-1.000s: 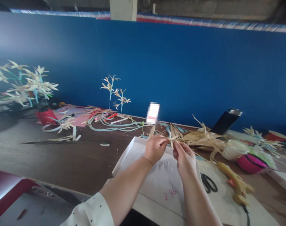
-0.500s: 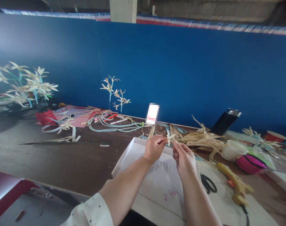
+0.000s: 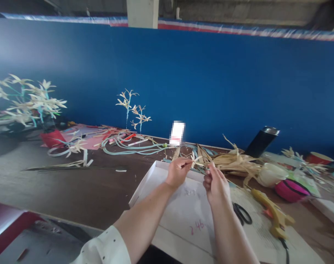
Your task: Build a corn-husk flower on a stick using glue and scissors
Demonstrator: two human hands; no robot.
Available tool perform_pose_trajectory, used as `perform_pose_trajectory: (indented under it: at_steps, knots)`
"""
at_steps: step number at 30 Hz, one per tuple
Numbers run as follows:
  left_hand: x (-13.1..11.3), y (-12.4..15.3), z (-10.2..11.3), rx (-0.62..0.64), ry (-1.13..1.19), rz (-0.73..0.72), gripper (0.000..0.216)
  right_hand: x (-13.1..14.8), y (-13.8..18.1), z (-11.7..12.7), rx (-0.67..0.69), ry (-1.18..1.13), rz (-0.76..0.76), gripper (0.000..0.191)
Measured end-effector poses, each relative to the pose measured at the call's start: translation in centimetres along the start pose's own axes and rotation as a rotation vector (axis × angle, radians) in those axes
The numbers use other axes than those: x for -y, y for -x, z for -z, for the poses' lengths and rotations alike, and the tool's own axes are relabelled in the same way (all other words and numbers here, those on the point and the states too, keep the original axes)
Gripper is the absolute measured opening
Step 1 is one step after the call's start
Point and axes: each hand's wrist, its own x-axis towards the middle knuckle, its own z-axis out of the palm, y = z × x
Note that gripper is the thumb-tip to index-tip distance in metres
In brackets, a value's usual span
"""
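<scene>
Presently, the left hand point(image 3: 176, 174) is pinching a pale flower point(image 3: 194, 160), twelve o'clock from the white box point(image 3: 178, 205); whether the right hand point(image 3: 216, 182) is gripping anything is unclear; brown table point(image 3: 101, 194) is spreading toward nine.

Blue wall point(image 3: 211, 84), black flask point(image 3: 260, 143), bright pink pouch point(image 3: 289, 192), probably a red cup point(image 3: 318, 158)

2 hands: left hand point(image 3: 178, 172), right hand point(image 3: 216, 183). 1 pale flower point(image 3: 194, 161) between them. 2 upright flower sprigs point(image 3: 127, 105), 1 glue gun point(image 3: 278, 217), 1 scissors point(image 3: 240, 212), 1 flask point(image 3: 262, 142), 1 pink pouch point(image 3: 292, 190), 1 white bowl point(image 3: 273, 175), 1 box point(image 3: 190, 209), 1 red cup point(image 3: 319, 158). Husks point(image 3: 234, 160), left-side blooms point(image 3: 43, 99): overlapping, can't count.
</scene>
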Motion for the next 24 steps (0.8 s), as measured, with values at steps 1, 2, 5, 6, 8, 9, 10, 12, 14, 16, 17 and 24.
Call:
perform_pose_trajectory:
  at_steps: [1,2,5,6,8,9,10,12,14,16,17,24]
  knots:
    - [0.02,0.01,-0.01,0.002,-0.009,0.003,0.011,0.18,0.06,-0.04,0.003,-0.032,-0.005,0.038]
    - [0.0,0.02,0.0,0.007,-0.022,-0.003,0.011,0.35,0.15,-0.08,0.014,-0.059,-0.011,0.038]
    - [-0.26,0.03,0.07,0.026,-0.065,-0.062,0.01,0.65,0.45,-0.19,0.093,-0.087,-0.025,0.038]
    - [-0.35,0.02,0.11,0.028,-0.077,-0.08,0.01,0.64,0.53,-0.21,0.119,-0.084,-0.022,0.037]
    - [-0.43,-0.01,0.16,0.032,-0.1,-0.098,0.009,0.56,0.63,-0.22,0.163,-0.064,-0.015,0.036]
    - [-0.42,-0.03,0.17,0.036,-0.109,-0.1,0.009,0.52,0.66,-0.22,0.177,-0.052,-0.014,0.036]
    - [-0.39,-0.05,0.15,0.041,-0.118,-0.102,0.009,0.48,0.68,-0.23,0.187,-0.04,-0.013,0.035]
    - [-0.28,-0.07,0.1,0.047,-0.126,-0.099,0.01,0.48,0.7,-0.26,0.206,-0.027,-0.014,0.035]
    - [-0.22,-0.06,0.03,0.043,-0.127,-0.087,0.012,0.52,0.71,-0.29,0.215,-0.029,-0.014,0.036]
    - [-0.27,-0.04,0.0,0.041,-0.127,-0.07,0.013,0.54,0.69,-0.31,0.213,-0.036,-0.016,0.036]
    - [-0.33,-0.03,0.0,0.041,-0.126,-0.063,0.013,0.53,0.67,-0.31,0.21,-0.037,-0.019,0.035]
    - [-0.35,-0.02,0.04,0.03,-0.091,-0.052,0.011,0.35,0.59,-0.25,0.251,-0.035,-0.03,0.032]
